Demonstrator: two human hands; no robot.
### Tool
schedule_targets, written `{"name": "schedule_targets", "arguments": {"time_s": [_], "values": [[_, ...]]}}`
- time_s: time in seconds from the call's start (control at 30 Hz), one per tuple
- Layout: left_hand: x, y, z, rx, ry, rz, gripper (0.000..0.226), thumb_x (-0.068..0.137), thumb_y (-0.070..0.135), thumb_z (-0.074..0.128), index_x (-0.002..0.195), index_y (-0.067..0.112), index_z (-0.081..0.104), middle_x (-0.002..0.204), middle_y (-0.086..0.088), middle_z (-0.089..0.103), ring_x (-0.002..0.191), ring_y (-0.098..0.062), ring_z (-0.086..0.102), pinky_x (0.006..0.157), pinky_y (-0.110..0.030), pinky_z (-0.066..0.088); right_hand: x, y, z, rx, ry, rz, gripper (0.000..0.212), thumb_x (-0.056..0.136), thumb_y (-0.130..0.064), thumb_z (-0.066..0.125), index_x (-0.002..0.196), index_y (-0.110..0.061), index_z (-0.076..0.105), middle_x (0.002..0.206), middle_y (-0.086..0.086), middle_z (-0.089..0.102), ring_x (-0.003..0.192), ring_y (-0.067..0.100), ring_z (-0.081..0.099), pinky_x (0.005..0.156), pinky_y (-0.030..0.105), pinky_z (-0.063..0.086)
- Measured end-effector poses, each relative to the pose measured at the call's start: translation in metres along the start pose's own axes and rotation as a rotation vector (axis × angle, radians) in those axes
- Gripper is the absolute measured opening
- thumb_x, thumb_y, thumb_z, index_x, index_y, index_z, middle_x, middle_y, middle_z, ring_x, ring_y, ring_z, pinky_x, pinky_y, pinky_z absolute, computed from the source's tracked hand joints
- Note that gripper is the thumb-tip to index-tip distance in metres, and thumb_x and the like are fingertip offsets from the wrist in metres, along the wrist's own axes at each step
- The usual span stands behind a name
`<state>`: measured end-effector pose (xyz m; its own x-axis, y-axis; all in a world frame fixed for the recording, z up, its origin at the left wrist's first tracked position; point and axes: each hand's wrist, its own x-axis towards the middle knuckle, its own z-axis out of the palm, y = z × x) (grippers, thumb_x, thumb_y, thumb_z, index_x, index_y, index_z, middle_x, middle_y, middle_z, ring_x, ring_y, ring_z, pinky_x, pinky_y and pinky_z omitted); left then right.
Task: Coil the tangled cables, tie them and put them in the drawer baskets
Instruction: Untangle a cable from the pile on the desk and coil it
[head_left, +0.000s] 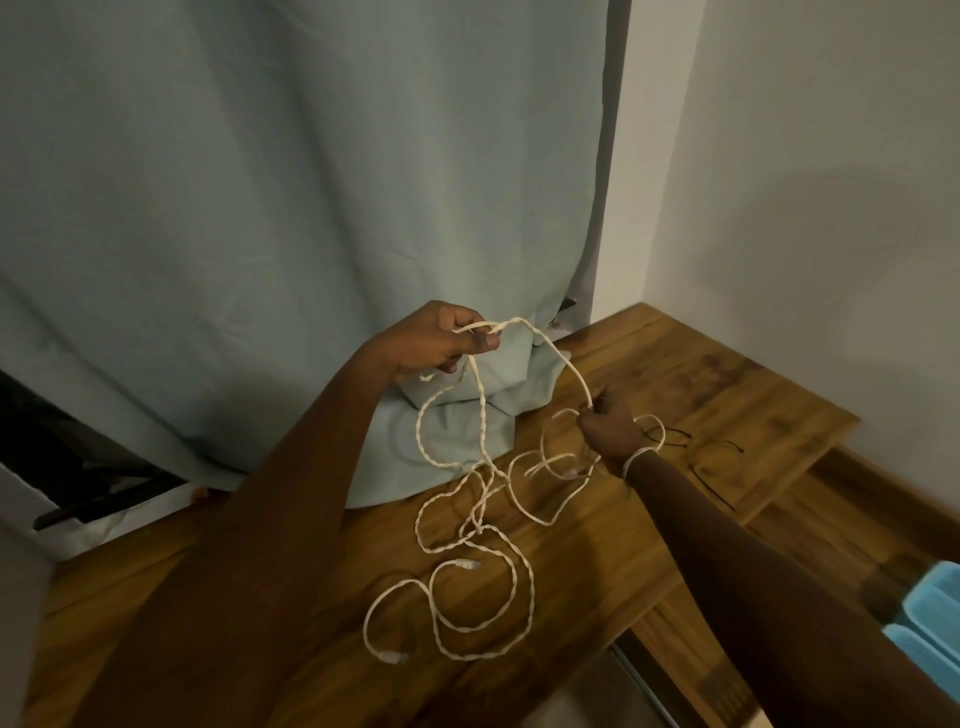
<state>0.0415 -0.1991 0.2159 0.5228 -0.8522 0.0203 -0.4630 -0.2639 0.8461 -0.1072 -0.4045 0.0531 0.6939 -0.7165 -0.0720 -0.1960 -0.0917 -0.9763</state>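
Both hands untangle a white cable (480, 415): left hand (441, 340) clamped on a raised loop, right hand (608, 426) pinching a strand. Below both grips, knots trail onto the table (701, 374); coiling likely follows.

This looks like a room in a home, likely a bedroom or a study corner, dimly lit. A wood-grain tabletop (675, 374) sits pushed into the corner of plain white walls (805, 182), and a long pale blue-grey curtain (285, 182) hangs behind the tabletop and bunches onto its far edge. Beside the tabletop's right end a lower wooden surface (841, 519) steps down, light blue plastic baskets (930, 613) show at the tabletop's near right, and off its left end stand dark furnishings too dim to make out.
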Motion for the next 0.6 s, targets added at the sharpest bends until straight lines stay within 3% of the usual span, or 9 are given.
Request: {"name": "schedule_targets", "arguments": {"time_s": [0.07, 0.13, 0.2, 0.27, 0.37, 0.43, 0.5, 0.53, 0.6], "values": [[0.001, 0.002, 0.003, 0.044, -0.002, -0.01, 0.024, 0.085, 0.036, 0.072, 0.093, 0.013, 0.074, 0.066, -0.004, 0.048, 0.064, -0.021, 0.043, 0.061, -0.031, 0.041, 0.001, 0.001, -0.004, -0.098, 0.039, -0.052, 0.026, 0.082, -0.007, 0.063, 0.106, -0.006, 0.051, 0.09, 0.021, 0.062, 0.077, 0.029, 0.059, 0.07, 0.045, 0.054], [0.002, 0.003, 0.005, 0.075, -0.008, -0.012, 0.022, 0.085, 0.039, 0.072, 0.09, 0.017, 0.075, 0.065, -0.003, 0.05, 0.062, -0.018, 0.045, 0.058, -0.028, 0.042, 0.002, -0.002, -0.009, -0.168, 0.131, -0.066, 0.029, 0.081, -0.007, 0.067, 0.105, -0.007, 0.05, 0.083, 0.012, 0.062, 0.072, 0.023, 0.06, 0.067, 0.039, 0.053], [0.006, 0.003, 0.008, 0.096, -0.01, -0.01, 0.021, 0.084, 0.042, 0.073, 0.086, 0.022, 0.074, 0.063, -0.004, 0.05, 0.057, -0.014, 0.045, 0.055, -0.025, 0.043, 0.006, -0.004, -0.012, -0.152, 0.169, -0.008, 0.028, 0.081, -0.005, 0.066, 0.104, -0.009, 0.05, 0.084, 0.012, 0.061, 0.07, 0.026, 0.062, 0.065, 0.042, 0.056], [0.01, 0.005, 0.011, 0.107, 0.01, -0.026, 0.029, 0.083, 0.047, 0.071, 0.092, 0.02, 0.073, 0.061, -0.002, 0.049, 0.052, -0.009, 0.045, 0.053, -0.025, 0.043, 0.011, -0.001, -0.014, 0.0, 0.112, 0.147, 0.024, 0.085, -0.001, 0.063, 0.104, -0.007, 0.05, 0.087, 0.019, 0.06, 0.066, 0.029, 0.063, 0.06, 0.043, 0.06], [0.015, 0.009, 0.011, 0.053, 0.033, -0.089, 0.038, 0.089, 0.044, 0.065, 0.102, 0.008, 0.067, 0.057, 0.002, 0.041, 0.05, -0.01, 0.039, 0.052, -0.026, 0.041, 0.015, 0.005, -0.022, 0.354, -0.012, 0.324, 0.006, 0.092, 0.004, 0.056, 0.097, 0.0, 0.057, 0.081, 0.016, 0.057, 0.065, 0.023, 0.06, 0.051, 0.029, 0.056], [0.015, 0.014, 0.007, -0.105, 0.014, -0.12, 0.016, 0.096, 0.026, 0.059, 0.102, 0.013, 0.064, 0.058, 0.003, 0.041, 0.05, -0.01, 0.035, 0.055, -0.025, 0.043, 0.019, 0.006, -0.032, 0.634, -0.004, 0.372, 0.01, 0.096, -0.002, 0.051, 0.09, -0.003, 0.059, 0.082, 0.011, 0.056, 0.071, 0.019, 0.059, 0.062, 0.029, 0.057], [0.013, 0.016, 0.0, -0.244, -0.017, -0.159, 0.019, 0.097, 0.01, 0.052, 0.114, 0.009, 0.06, 0.059, 0.003, 0.042, 0.046, -0.007, 0.034, 0.057, -0.026, 0.045, 0.02, 0.001, -0.043, 0.784, 0.004, 0.361, 0.01, 0.098, -0.014, 0.052, 0.094, -0.01, 0.06, 0.088, 0.008, 0.056, 0.081, 0.021, 0.06, 0.081, 0.035, 0.056], [0.013, 0.016, -0.002, -0.26, -0.04, -0.183, 0.024, 0.097, 0.006, 0.05, 0.12, 0.007, 0.058, 0.06, 0.003, 0.043, 0.045, -0.007, 0.035, 0.058, -0.026, 0.047, 0.014, -0.005, -0.049, 0.71, -0.014, 0.342, 0.011, 0.099, -0.021, 0.054, 0.102, -0.012, 0.061, 0.097, 0.008, 0.059, 0.092, 0.024, 0.061, 0.09, 0.04, 0.053], [0.011, 0.019, -0.005, -0.225, -0.073, -0.216, 0.028, 0.097, 0.005, 0.049, 0.124, 0.004, 0.055, 0.059, 0.003, 0.044, 0.045, -0.006, 0.036, 0.058, -0.026, 0.05, 0.004, -0.017, -0.055, 0.328, -0.123, 0.287, 0.024, 0.099, -0.029, 0.057, 0.12, -0.017, 0.055, 0.122, 0.008, 0.056, 0.112, 0.033, 0.058, 0.1, 0.049, 0.05]]}}
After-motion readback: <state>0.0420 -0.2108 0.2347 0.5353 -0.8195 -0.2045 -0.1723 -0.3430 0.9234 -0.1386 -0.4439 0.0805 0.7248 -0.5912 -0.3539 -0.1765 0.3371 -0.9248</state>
